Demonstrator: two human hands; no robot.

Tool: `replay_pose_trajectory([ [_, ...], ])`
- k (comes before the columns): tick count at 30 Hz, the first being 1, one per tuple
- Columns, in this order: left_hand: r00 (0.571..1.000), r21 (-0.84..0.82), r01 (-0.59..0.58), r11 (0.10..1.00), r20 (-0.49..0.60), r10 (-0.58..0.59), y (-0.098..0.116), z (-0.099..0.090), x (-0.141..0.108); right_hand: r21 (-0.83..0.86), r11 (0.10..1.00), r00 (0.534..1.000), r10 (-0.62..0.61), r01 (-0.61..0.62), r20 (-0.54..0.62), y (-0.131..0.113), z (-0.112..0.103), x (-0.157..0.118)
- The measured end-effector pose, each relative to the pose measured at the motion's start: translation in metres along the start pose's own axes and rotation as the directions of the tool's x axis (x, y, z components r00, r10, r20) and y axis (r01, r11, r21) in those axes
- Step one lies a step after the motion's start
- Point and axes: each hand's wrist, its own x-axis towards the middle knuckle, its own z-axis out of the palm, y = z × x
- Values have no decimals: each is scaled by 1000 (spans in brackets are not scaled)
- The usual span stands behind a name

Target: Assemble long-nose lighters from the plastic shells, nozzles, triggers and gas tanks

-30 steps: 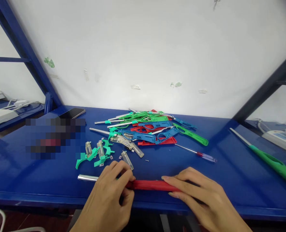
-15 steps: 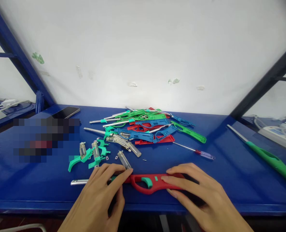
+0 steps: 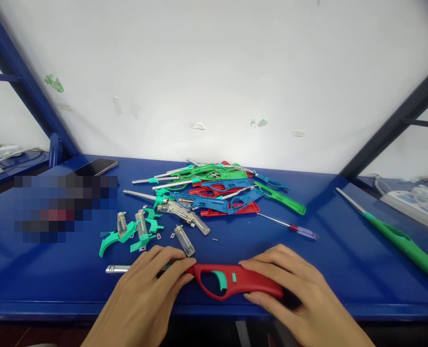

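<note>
A red long-neck lighter with a green trigger lies across the front of the blue table, its metal tube pointing left. My left hand closes round its neck, covering part of the tube. Around the handle's right part, my right hand grips with thumb below and fingers on top. Just beyond the left fingertips lies a clear fuel tank. Green trigger parts with clear tanks are strewn to the left.
A heap of blue, red and green lighter shells with metal tubes sits at the back. A screwdriver lies right of it. One green lighter rests at the right, a phone at back left. A white wall rises behind.
The red lighter has turned slightly, its handle now lower and more exposed. My right fingers have shifted from lying over its face to gripping its edges. The camera view has moved a little.
</note>
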Motion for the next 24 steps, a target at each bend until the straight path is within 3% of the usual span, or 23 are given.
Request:
replay_pose_trajectory([
  [14, 1000, 14, -14, 1000, -3, 14, 2, 0, 3, -18, 999, 997, 34, -33, 70, 0, -1, 0],
  [24, 997, 140, -47, 989, -54, 55, -3, 8, -1, -56, 992, 977, 121, -113, 173, -8, -2, 5],
])
